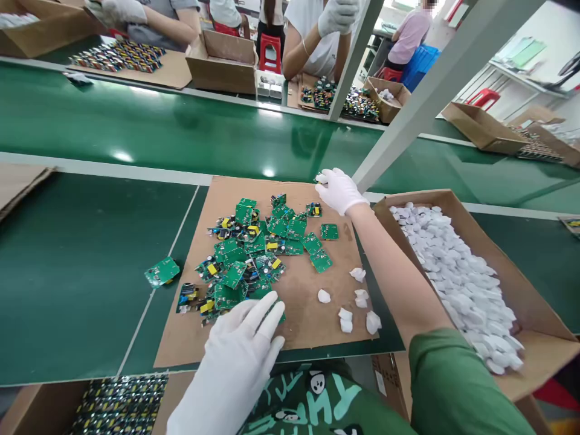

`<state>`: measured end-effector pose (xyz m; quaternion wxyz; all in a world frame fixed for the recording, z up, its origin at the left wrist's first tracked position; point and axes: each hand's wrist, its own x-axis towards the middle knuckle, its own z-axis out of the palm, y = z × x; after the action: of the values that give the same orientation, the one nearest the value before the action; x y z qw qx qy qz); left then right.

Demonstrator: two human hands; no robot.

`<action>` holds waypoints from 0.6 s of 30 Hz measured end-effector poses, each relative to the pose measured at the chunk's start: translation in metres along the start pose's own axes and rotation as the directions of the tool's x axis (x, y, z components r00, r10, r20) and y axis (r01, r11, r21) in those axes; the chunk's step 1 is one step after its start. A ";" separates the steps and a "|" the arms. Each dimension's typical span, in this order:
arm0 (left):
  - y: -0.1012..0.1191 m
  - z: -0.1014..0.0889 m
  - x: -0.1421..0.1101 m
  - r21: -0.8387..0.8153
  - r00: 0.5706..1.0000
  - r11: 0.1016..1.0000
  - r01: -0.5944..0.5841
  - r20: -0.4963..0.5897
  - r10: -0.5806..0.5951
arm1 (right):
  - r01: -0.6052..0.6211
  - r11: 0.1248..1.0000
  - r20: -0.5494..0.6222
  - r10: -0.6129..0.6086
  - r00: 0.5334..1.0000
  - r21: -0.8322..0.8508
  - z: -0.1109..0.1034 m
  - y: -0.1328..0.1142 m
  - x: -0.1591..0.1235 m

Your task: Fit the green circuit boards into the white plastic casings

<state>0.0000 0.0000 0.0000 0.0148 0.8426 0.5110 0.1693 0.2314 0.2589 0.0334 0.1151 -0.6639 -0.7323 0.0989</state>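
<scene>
A heap of small green circuit boards (pixel 233 273) lies on a flat cardboard sheet (pixel 299 329), some with yellow and black components facing up. My left hand (pixel 247 347), in a white glove, is at the near edge of the heap with its fingers stretched out; whether they touch a board is hard to tell. At the far right corner of the sheet, my gloved right hand (pixel 339 192) has its fingers curled at the edge of the green belt. A small dark bit shows at its fingertips, too little to name. Several crumpled white pieces (pixel 346 320) rest on the sheet's right side.
An open carton (pixel 544 308) full of white pieces stands at right. One circuit board (pixel 162 272) lies left of the sheet. A slanted metal post (pixel 403 127) rises beside my right hand. Beyond the green belt (pixel 181 130), co-workers sit among cartons and boards.
</scene>
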 end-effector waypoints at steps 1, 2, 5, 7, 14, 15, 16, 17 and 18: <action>0.000 0.003 0.001 0.046 0.997 0.999 -0.018 0.072 0.014 | 0.039 0.999 -0.016 -0.039 0.999 0.003 -0.007 -0.003 -0.019; 0.000 0.007 0.002 0.084 0.991 0.996 -0.035 0.132 0.023 | 0.085 0.996 -0.026 -0.085 0.996 0.009 -0.014 -0.006 -0.042; -0.005 0.013 0.002 0.139 0.977 0.989 -0.057 0.210 0.027 | 0.272 0.961 -0.017 -0.271 0.962 0.052 -0.031 -0.009 -0.127; -0.011 0.015 0.000 0.115 0.974 0.992 -0.056 0.224 0.029 | 0.284 0.956 -0.059 -0.281 0.958 0.066 -0.031 -0.004 -0.182; -0.009 0.014 -0.001 -0.020 0.966 0.999 -0.024 0.258 0.029 | 0.341 0.936 -0.134 -0.350 0.927 -0.086 0.021 0.032 -0.274; -0.006 0.013 0.001 -0.005 0.963 1.000 -0.029 0.267 0.030 | 0.333 0.936 -0.146 -0.347 0.926 -0.112 0.027 0.034 -0.277; -0.002 0.013 0.003 0.024 0.961 0.999 -0.040 0.276 0.032 | 0.330 0.936 -0.165 -0.347 0.923 -0.120 0.031 0.035 -0.279; 0.001 0.012 0.005 0.061 0.959 0.997 -0.056 0.280 0.037 | 0.335 0.937 -0.192 -0.349 0.917 -0.102 0.033 0.035 -0.280; 0.003 0.011 0.007 0.098 0.960 0.993 -0.071 0.277 0.041 | 0.344 0.938 -0.219 -0.346 0.912 -0.048 0.032 0.034 -0.281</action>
<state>0.0085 0.0058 -0.0077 0.0355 0.8716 0.4883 0.0238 0.2799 -0.0176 -0.0182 0.2098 -0.5316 -0.8206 -0.0013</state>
